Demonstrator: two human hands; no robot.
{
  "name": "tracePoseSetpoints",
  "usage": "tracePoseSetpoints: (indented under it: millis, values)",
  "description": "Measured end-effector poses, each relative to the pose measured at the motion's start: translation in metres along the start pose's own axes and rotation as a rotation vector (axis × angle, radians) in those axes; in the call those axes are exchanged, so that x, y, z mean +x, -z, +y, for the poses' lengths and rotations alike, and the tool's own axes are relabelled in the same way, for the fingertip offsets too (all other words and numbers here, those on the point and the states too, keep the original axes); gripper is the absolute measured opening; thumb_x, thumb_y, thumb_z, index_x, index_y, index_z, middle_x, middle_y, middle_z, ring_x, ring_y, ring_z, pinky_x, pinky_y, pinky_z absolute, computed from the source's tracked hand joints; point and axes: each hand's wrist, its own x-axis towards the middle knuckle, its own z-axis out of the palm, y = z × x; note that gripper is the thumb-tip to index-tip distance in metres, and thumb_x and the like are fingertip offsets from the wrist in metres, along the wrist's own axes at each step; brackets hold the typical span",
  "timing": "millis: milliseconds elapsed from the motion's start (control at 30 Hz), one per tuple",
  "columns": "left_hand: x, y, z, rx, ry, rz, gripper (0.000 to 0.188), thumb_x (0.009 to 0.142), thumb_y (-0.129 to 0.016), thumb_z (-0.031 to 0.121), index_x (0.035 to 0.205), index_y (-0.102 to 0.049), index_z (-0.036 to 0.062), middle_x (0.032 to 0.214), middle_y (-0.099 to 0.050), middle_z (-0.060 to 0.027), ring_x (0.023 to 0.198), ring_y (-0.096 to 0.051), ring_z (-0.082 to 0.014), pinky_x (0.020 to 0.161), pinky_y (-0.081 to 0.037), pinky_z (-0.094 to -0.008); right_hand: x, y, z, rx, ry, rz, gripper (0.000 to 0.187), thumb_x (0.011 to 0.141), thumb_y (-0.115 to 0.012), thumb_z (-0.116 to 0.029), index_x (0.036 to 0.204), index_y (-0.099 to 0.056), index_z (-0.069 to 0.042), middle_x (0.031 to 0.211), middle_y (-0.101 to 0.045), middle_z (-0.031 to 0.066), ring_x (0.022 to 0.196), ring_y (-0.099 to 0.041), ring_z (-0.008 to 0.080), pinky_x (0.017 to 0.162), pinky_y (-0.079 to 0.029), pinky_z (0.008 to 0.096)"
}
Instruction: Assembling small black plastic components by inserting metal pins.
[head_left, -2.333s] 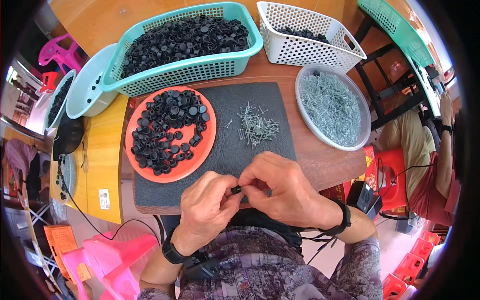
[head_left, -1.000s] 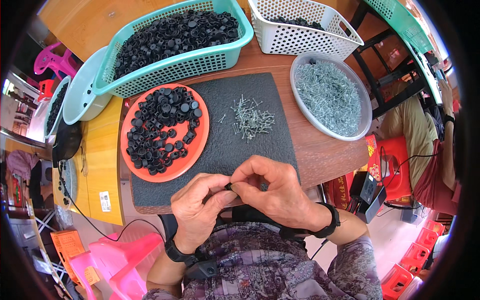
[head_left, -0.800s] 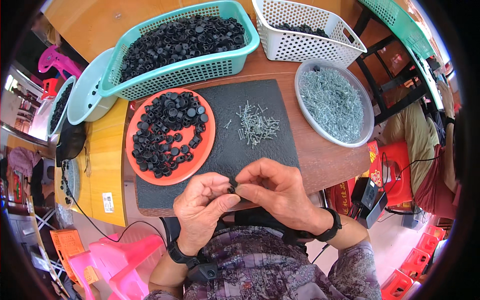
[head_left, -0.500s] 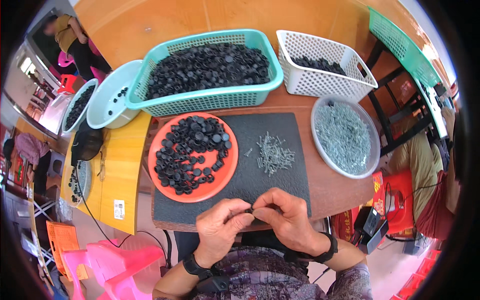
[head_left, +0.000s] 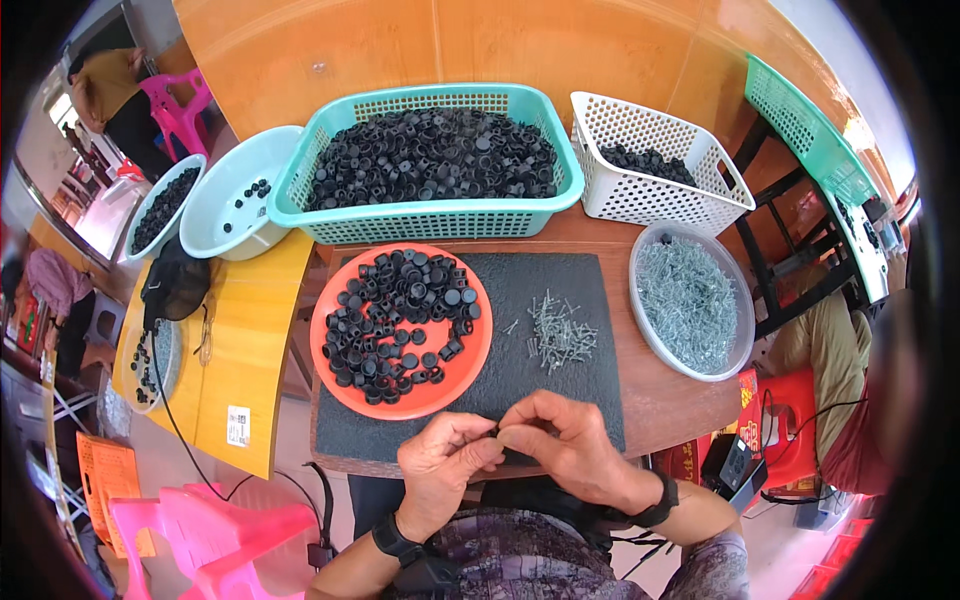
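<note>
My left hand [head_left: 443, 466] and my right hand [head_left: 572, 452] meet at the near edge of the dark mat [head_left: 500, 375], fingertips pinched together. A small black piece [head_left: 494, 431] shows between the left fingertips; the fingers mostly hide it. Whatever the right fingertips pinch is hidden. Ahead on the left, an orange-red plate [head_left: 474, 372] holds many black plastic caps [head_left: 405, 292], with bare patches among them. A loose pile of silver screws [head_left: 563, 335] lies on the mat to the right of the plate, one screw [head_left: 511, 327] apart from it.
A round clear tub [head_left: 745, 345] of screws stands at right. Behind are a teal basket [head_left: 430, 226] full of black caps and a white basket [head_left: 640, 205] with more. Light-blue basins [head_left: 262, 225] stand at left. A cable [head_left: 190, 455] hangs beside the pink chair [head_left: 215, 535]. Other people are nearby.
The view has shifted, so the table and its containers sit slightly lower and farther right. Both hands stay together with fingertips pinched; the right fingers have curled slightly closer over the left fingertips.
</note>
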Motion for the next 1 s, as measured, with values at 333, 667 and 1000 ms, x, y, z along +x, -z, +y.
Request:
tracePoseSetpoints:
  millis: [333,667,1000]
  values:
    - [0.0,0.011,-0.003,-0.115,-0.005,0.062,0.021,0.079,-0.068,0.001,0.095,-0.055,-0.0055,0.082,-0.065,-0.0175,0.063,-0.062,-0.0161,0.056,-0.053,-0.0251,0.092,-0.002,0.003,-0.895,0.655,0.009,0.017,0.069,-0.065,-0.002,0.085,-0.063,-0.002,0.075,-0.053,0.0119,0.075,-0.051,0.0304,0.062,-0.042,0.04]
    - [-0.001,0.016,-0.003,-0.16,0.008,0.046,0.022,0.078,-0.07,0.002,0.093,-0.057,-0.0059,0.079,-0.065,-0.0153,0.065,-0.064,-0.0157,0.057,-0.053,-0.0241,0.111,-0.012,0.004,-1.096,0.707,-0.154,0.013,0.057,-0.063,-0.001,0.07,-0.061,0.0,0.076,-0.056,0.0181,0.078,-0.055,0.0331,0.064,-0.046,0.0395]
    - [0.0,0.017,-0.005,-0.164,-0.009,0.026,0.022,0.078,-0.07,0.001,0.094,-0.056,-0.0061,0.08,-0.065,-0.0151,0.066,-0.063,-0.0152,0.058,-0.053,-0.0241,0.111,-0.007,-0.007,-1.134,0.7,-0.176,0.012,0.06,-0.063,-0.003,0.07,-0.058,0.001,0.072,-0.058,0.0152,0.073,-0.057,0.0284,0.064,-0.046,0.0368]
